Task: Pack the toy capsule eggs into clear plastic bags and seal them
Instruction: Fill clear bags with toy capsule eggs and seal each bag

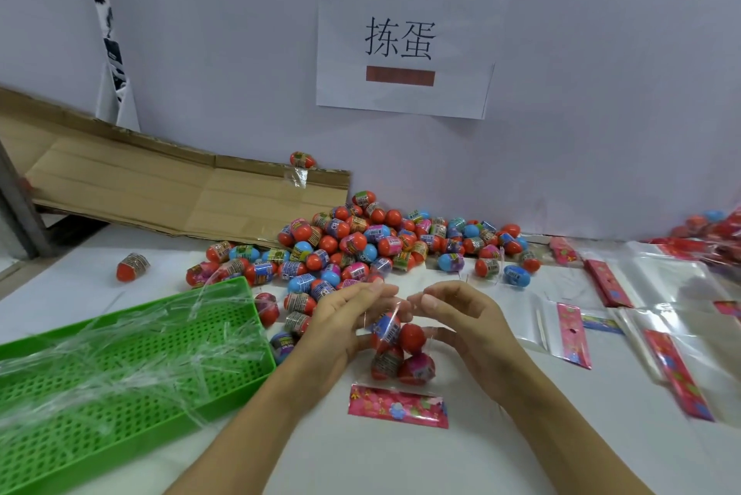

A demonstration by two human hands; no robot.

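A clear plastic bag (401,354) with a pink printed header lies on the white table in front of me, holding several red and blue capsule eggs. My left hand (345,318) and my right hand (461,318) both pinch the bag's open far edge, fingertips almost meeting above the eggs. A big heap of loose capsule eggs (381,242), red, blue and pink, lies just behind the hands against the wall.
A green perforated tray (132,366) full of clear plastic strips sits at the left. Empty clear bags (641,306) with pink headers spread over the right side. Flattened cardboard (160,182) leans at the back left. One stray egg (132,266) lies apart at the left.
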